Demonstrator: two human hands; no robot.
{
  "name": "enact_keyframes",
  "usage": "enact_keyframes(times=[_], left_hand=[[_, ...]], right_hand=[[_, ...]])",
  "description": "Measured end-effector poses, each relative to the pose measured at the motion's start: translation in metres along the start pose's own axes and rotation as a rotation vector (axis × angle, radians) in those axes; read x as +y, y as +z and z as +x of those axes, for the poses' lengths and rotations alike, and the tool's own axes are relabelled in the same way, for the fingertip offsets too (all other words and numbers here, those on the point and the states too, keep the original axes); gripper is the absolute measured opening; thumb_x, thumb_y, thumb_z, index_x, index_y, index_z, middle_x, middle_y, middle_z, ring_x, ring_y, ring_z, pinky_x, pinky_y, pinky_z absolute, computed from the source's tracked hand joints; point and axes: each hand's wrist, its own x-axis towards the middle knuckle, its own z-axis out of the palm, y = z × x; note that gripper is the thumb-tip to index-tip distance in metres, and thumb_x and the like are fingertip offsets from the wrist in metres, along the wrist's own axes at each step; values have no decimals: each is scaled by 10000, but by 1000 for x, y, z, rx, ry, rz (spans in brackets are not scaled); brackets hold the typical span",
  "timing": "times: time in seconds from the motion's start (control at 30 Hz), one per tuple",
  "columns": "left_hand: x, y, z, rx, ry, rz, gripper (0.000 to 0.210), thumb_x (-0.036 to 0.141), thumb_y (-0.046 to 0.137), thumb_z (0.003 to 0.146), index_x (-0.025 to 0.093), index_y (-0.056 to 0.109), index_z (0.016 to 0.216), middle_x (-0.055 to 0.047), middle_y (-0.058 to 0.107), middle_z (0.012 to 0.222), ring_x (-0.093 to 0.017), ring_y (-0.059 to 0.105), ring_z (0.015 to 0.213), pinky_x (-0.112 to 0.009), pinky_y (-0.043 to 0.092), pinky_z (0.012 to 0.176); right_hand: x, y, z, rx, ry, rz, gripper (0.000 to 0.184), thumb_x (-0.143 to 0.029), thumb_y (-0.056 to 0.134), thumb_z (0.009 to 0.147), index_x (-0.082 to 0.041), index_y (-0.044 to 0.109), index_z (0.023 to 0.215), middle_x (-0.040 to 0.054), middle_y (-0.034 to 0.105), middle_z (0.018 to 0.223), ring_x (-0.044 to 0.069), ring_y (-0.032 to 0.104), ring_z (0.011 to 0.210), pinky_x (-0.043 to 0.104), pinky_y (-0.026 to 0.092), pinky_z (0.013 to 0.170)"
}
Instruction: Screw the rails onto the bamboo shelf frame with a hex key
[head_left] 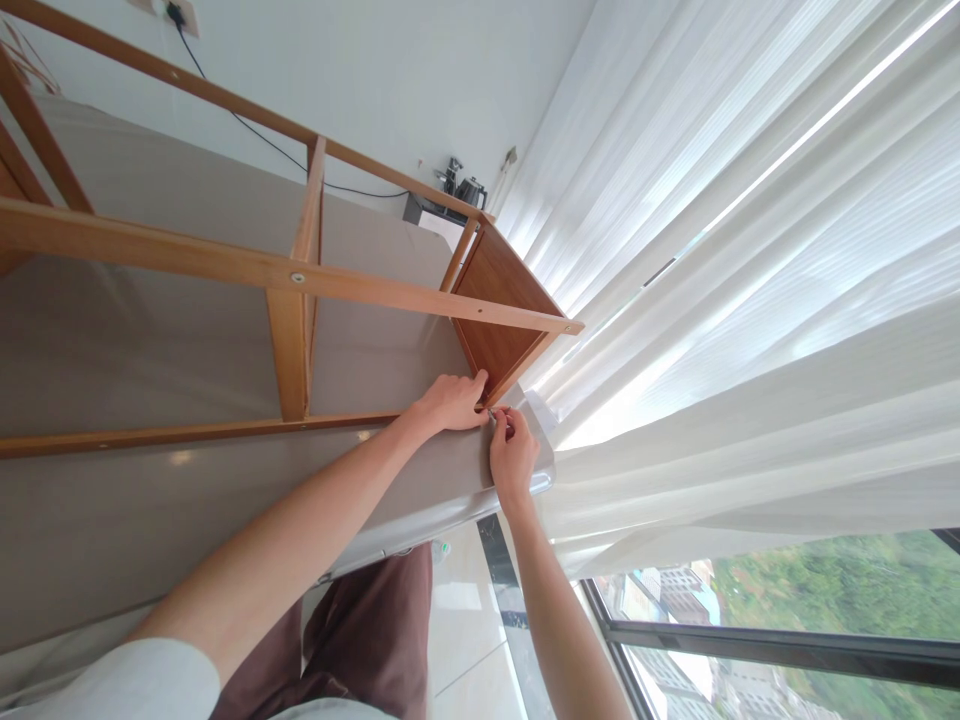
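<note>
Framework of orange-brown wood, made of long slim rails and crosspieces, lies across a glossy grey-beige surface; its left end runs out of view, so its full length cannot be told. Above it, at upper left, a black plug sits in a wall socket cut by the top edge, its thin black cable passing partly behind the wood. At lower left, a white sleeve and brown trousers are cropped by the lower edge. The left hand bends over the near rail's right end, beside a flat brown wooden panel; its fingertips are partly hidden, and how tightly they close cannot be told. Just right of it, the right hand pinches a small silvery metal piece at the frame's near corner, mostly covered by fingers, its exact shape unclear. Farther right, sheer white curtains cover most of a dark-framed window.
</note>
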Motion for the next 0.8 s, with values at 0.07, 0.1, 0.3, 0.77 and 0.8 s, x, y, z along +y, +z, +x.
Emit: enact_keyframes(times=[0.07, 0.1, 0.3, 0.77, 0.8], left_hand=[[0, 0, 0, 2, -1, -9, 442, 488, 519, 894, 194, 480, 1222, -141, 759, 1029, -346, 738, 940, -418, 527, 777], [0, 0, -1, 2, 0, -13, 444, 497, 519, 895, 195, 481, 1217, -139, 759, 1024, -345, 738, 936, -417, 528, 774], [0, -1, 0, 3, 1, -29, 464, 504, 532, 884, 188, 479, 1220, -141, 760, 1039, -349, 737, 940, -419, 534, 771], [1, 5, 3, -9, -38, -34, 530, 533, 524, 894, 181, 461, 1285, -159, 750, 1084, -366, 716, 1024, -436, 521, 842], [1, 5, 3, -9, -39, -31, 538, 544, 514, 897, 176, 462, 1285, -163, 749, 1080, -370, 716, 1021, -439, 520, 840]], right_hand=[[0, 0, 0, 1, -4, -7, 388, -449, 386, 1021, -220, 698, 1023, 61, 771, 990, 207, 690, 785, 299, 448, 750], [0, 0, -1, 0, -4, -11, 394, -454, 386, 1019, -219, 702, 1026, 61, 772, 977, 208, 691, 783, 297, 445, 744], [0, -1, -2, 6, 17, -40, 408, -468, 392, 1012, -223, 717, 1023, 53, 772, 905, 211, 671, 729, 293, 416, 703], [2, -2, 5, -37, 45, -8, 412, -507, 415, 1004, -218, 708, 996, 32, 761, 806, 208, 664, 712, 293, 432, 705], [3, -2, 5, -44, 45, -3, 409, -509, 419, 1003, -218, 706, 996, 28, 757, 794, 203, 659, 695, 291, 434, 698]])
